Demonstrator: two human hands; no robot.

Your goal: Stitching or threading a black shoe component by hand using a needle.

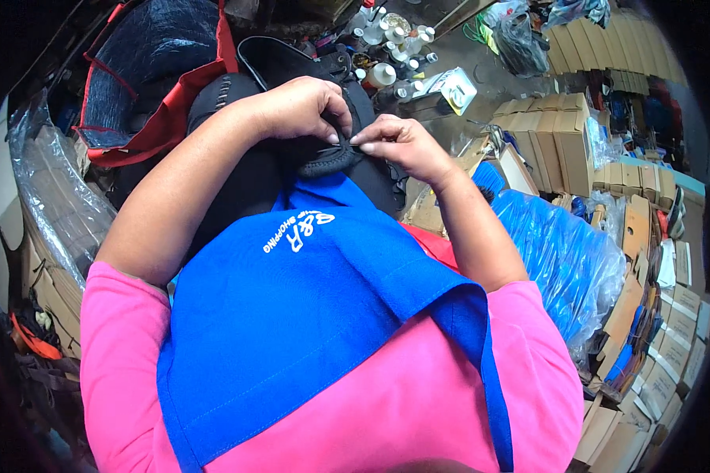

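Note:
Over my lap, both hands meet at a black piece with a thick, stitched or braided edge point(327, 164); its exact kind I cannot make out. My left hand point(314, 109) is closed in a pinch, thumb and fingertips at the upper edge of the piece. Opposite it, my right hand point(398, 143) pinches the same spot from the right, the fingertips of both hands almost touching. Any thread or needle between them is too small to tell. A blue apron point(292, 292) covers my front and reaches up beneath the black piece.
A red bag with a silvery lining point(154, 67) stands open at the far left. White bottles point(383, 75) crowd the floor ahead. To the right are cardboard boxes point(556, 146) and a blue plastic-wrapped bundle point(556, 252). Clear plastic sheeting point(43, 189) covers cardboard at left.

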